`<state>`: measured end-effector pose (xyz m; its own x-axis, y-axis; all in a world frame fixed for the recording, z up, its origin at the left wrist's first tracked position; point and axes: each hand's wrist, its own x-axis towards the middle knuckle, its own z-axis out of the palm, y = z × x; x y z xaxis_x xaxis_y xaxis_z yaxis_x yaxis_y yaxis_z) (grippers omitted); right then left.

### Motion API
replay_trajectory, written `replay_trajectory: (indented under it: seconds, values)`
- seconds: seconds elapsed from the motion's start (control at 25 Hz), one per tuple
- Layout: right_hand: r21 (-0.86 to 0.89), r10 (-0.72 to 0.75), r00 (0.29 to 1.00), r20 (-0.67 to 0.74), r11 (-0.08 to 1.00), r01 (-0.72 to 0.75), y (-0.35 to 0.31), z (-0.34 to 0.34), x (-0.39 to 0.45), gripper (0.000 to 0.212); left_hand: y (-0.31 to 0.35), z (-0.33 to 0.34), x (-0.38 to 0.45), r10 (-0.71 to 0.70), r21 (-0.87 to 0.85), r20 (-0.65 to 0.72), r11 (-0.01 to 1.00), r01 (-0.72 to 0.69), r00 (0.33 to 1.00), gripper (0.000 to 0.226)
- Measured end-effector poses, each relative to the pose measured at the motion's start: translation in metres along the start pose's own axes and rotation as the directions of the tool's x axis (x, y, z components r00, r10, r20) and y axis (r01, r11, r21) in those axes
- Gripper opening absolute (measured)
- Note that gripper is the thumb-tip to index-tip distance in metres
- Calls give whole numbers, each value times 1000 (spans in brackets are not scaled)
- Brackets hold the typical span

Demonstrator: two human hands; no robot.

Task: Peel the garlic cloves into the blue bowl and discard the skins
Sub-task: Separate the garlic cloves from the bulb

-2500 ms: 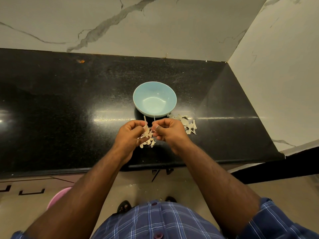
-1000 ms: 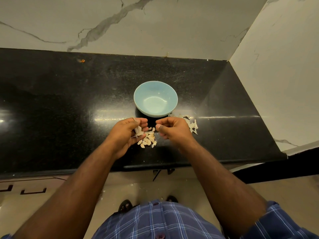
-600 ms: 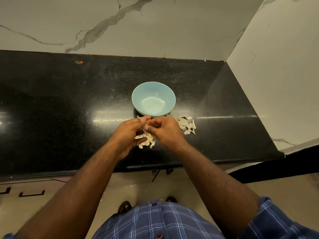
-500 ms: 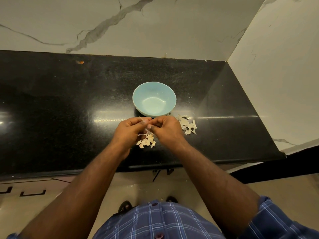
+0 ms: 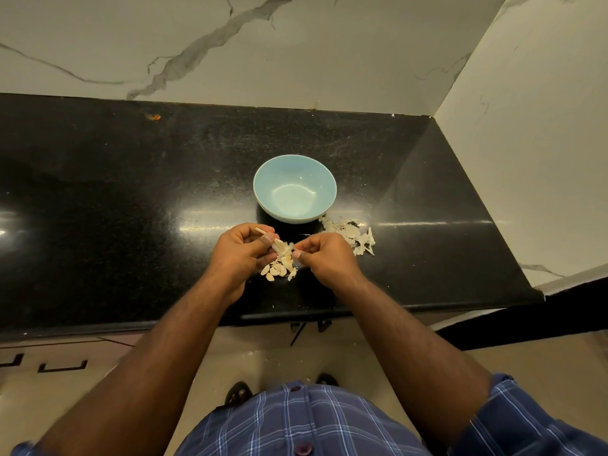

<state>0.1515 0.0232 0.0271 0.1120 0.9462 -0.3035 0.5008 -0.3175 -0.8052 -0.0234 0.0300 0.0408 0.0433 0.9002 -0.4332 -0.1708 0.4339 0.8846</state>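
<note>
— What did the round pale-blue bowl (image 5: 295,189) look like?
— It stood upright on the counter, glossy inside, with nothing visible in it.
— And the garlic?
— A small heap of pale cream garlic cloves (image 5: 279,267) lay just in front of the bowl, apart from it. One pale garlic piece (image 5: 282,246) was held above that heap, a thin stalk sticking out at its left end.
— The skins?
— A loose scatter of thin, papery white skins (image 5: 351,233) lay at the bowl's front right, nearly touching its base.
</note>
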Motion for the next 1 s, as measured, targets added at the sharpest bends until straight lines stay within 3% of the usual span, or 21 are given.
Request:
replay_trajectory:
  seconds: [0.28,0.4,0.48,0.56,0.8,1.0]
  values:
    - [-163,-39,997,74,985,50,-5,-2,-7,21,-2,-2,-1,-17,2,4,1000,17,1000,9]
    - [-31,-88,994,63,995,90,-13,-7,-5,24,-2,-4,-1,-12,2,25,1000,12,1000,9]
    - [49,-141,980,138,990,135,-19,-6,-7,26,-1,-3,-2,-8,7,65,1000,8,998,10]
    - [4,-192,966,171,981,194,-21,0,-8,25,1,-2,-3,-4,-1,99,1000,4,995,12]
    - [142,-117,992,40,984,110,-22,0,-11,5,0,1,-7,28,12,99,999,-29,995,15]
    - [79,-80,997,3,994,79,-19,8,-8,10,-3,3,-8,31,-6,83,1000,-31,996,14]
